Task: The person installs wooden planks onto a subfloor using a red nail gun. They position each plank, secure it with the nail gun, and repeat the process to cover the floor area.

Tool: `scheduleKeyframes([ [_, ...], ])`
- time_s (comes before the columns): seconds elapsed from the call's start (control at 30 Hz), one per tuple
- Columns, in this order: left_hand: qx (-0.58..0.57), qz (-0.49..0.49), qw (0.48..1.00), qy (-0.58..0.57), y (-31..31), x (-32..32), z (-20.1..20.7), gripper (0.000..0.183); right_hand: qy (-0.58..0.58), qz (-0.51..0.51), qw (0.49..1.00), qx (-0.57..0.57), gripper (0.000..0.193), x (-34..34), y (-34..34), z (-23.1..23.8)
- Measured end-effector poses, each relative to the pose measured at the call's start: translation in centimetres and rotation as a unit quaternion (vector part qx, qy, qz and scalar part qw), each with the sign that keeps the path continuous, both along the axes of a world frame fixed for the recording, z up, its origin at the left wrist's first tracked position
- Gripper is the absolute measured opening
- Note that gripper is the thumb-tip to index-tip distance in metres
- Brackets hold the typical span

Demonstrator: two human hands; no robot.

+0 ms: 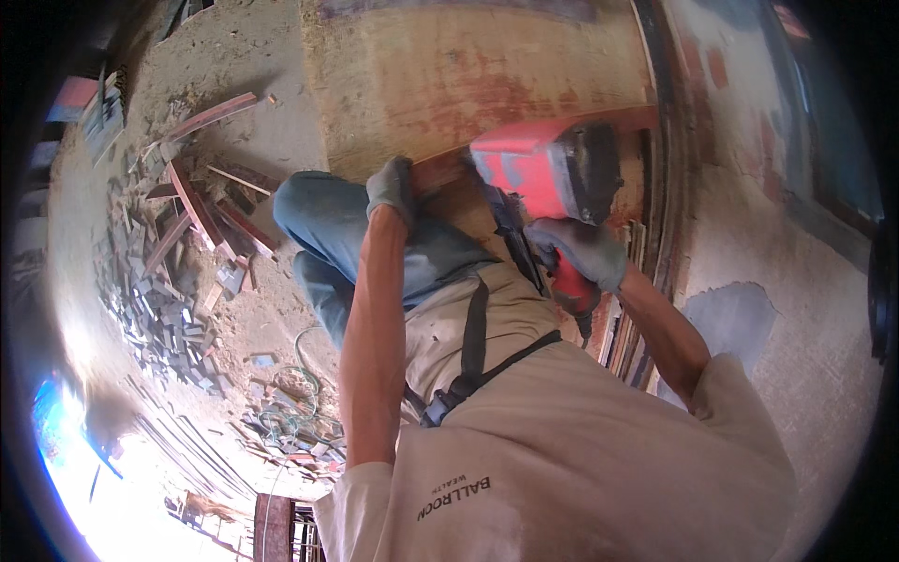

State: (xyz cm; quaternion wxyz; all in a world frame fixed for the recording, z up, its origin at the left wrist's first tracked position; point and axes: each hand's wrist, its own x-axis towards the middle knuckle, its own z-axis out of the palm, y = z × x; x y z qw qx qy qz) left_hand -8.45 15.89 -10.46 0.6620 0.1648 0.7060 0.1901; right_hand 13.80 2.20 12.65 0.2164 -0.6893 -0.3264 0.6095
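Note:
A reddish wooden strip (437, 171) lies across the wooden board (403, 84) in front of me. My left hand (391, 187), in a grey glove, is closed around the strip's left end, beside my knee. In my right hand (588, 251), also gloved, is the handle of a red nail gun (538, 164) with a dark, worn end cap. Its body covers the middle of the strip, and a black magazine slants down from it. The tool's tip is hidden, so I cannot tell whether it touches the wood.
Several reddish wood strips (201, 211) lie crossed on the dusty floor to the left, near a heap of small offcuts (173, 323). A thin green hose (304, 361) curls below them. Long strips (637, 300) stand along the stained wall (749, 225) to my right.

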Motion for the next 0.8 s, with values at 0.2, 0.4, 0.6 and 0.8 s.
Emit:
scheduleKeyframes([
  [0.2,0.239,-0.388,0.872,0.179,-0.2,-0.3,-0.9,0.038,-0.01,-0.001,0.999,0.04,0.017,-0.8,0.4,-1.6],
  [0.4,0.127,-0.182,0.972,0.081,-0.5,-0.3,-3.0,0.04,-0.019,-0.005,0.999,0.041,0.017,0.1,-0.1,-1.1],
  [0.6,0.182,-0.053,0.98,0.058,-0.2,0.2,4.6,0.032,-0.254,0.042,0.957,0.13,0.04,3.3,-6.8,-4.0],
  [0.8,0.297,0.001,0.952,-0.077,-0.7,-2.8,11.5,0.029,-0.454,0.076,0.852,0.251,0.062,1.4,-9.2,-5.0],
])
